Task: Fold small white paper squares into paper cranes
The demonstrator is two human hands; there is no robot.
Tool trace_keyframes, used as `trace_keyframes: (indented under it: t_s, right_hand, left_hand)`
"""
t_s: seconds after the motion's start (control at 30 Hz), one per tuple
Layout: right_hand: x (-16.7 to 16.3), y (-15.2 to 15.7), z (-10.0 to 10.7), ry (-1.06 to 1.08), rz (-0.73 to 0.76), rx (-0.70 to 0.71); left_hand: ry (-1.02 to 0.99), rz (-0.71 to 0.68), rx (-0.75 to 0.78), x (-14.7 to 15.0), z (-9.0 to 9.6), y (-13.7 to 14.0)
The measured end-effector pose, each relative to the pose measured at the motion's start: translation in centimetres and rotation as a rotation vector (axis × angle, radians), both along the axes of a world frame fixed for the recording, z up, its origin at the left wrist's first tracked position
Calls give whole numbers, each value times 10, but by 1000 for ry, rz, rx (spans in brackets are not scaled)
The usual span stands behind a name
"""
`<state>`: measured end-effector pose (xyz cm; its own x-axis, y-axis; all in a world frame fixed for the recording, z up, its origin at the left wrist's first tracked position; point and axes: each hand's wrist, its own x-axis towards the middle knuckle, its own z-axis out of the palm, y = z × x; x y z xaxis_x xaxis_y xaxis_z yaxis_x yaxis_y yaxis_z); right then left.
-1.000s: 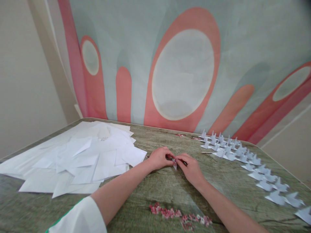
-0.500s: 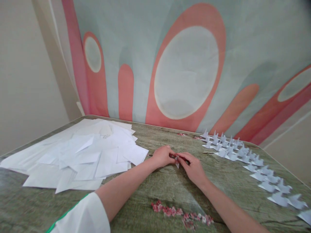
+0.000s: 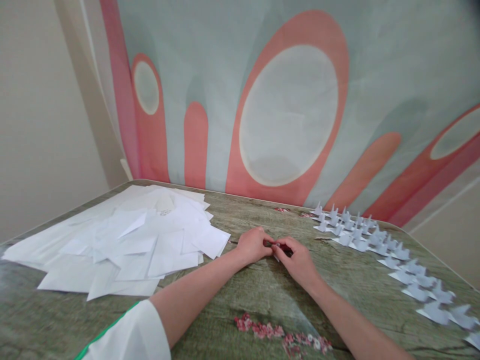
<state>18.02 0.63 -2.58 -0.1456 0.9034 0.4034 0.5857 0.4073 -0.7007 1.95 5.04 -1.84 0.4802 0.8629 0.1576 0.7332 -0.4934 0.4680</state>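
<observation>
Near the middle of the table, my left hand [image 3: 254,245] and my right hand [image 3: 294,256] meet fingertip to fingertip. Both are closed in a pinch on one small folded white paper [image 3: 276,258]. Only a narrow tip of that paper shows below the fingers; its overall shape is hidden. On the right stand rows of folded white paper cranes [image 3: 380,245], clear of my right hand. To the left lies a loose heap of white paper sheets [image 3: 168,252], its nearest corner just beside my left wrist.
The table [image 3: 210,305] has a wood-grain cover printed with pink flowers [image 3: 262,329]. Behind it hangs a pale green cloth [image 3: 221,60] with coral shapes. A plain wall [image 3: 41,120] rises at the left.
Less of the folded paper shows now, as my fingers have closed in around it. My hands stay in nearly the same place, and the whole view has shifted slightly.
</observation>
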Motion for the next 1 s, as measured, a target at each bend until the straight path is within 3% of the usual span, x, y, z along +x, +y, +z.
trace_keyframes:
  t_s: [0.4,1.0]
  right_hand:
    - [3,1,-2,13,18,14]
    - [9,5,-12,-64,-19,46]
  left_hand:
    - [-11,-182,25,-10,8,5]
    - [110,-77,180,-5,10,-12]
